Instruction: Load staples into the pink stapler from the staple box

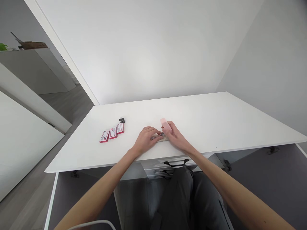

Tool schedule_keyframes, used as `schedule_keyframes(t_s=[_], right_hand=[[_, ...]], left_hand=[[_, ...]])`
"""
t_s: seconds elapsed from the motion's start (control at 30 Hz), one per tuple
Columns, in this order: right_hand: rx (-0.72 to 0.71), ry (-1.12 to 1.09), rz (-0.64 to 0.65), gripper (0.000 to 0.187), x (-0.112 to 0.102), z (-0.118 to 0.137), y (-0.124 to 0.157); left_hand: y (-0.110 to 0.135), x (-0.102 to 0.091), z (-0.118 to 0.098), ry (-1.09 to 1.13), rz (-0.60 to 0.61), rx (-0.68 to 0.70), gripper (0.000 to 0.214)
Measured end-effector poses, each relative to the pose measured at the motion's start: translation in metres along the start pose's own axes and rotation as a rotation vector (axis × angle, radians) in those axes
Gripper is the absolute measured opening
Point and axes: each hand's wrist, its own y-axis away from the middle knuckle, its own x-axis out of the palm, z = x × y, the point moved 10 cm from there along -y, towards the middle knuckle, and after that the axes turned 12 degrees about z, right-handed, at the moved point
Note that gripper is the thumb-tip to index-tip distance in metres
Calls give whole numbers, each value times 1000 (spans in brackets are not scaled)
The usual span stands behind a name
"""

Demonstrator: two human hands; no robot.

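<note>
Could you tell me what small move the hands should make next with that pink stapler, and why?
Probably press the pale pink plastic stapler down: the right hand holds it tilted over small metal pieces that the left hand steadies on the white table. What the pieces are is too small to tell.

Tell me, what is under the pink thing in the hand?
Under the pink block, held by the right hand, lie small metal pieces on a tan strip. The left hand covers the rest.

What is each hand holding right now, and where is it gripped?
Right hand holds a pink stapler around its near end. Left hand pins something small on the table; unclear what.
</note>
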Motion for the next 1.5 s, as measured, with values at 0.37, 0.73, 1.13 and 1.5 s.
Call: schedule_keyframes(t_s=[0.37, 0.73, 1.13, 1.5], right_hand=[[27, 53, 40, 45, 3, -6, -1], [68, 80, 41, 51, 5, -5, 1], [30, 61, 54, 45, 2, 1, -1], [6, -56, 117, 52, -4, 11, 1]], left_hand=[[1, 5, -8, -70, 44, 56, 11], [2, 9, -5, -67, 80, 12, 16], [-16, 1, 1, -9, 343, 70, 22], [-33, 3, -14, 237, 475, 98, 22]])
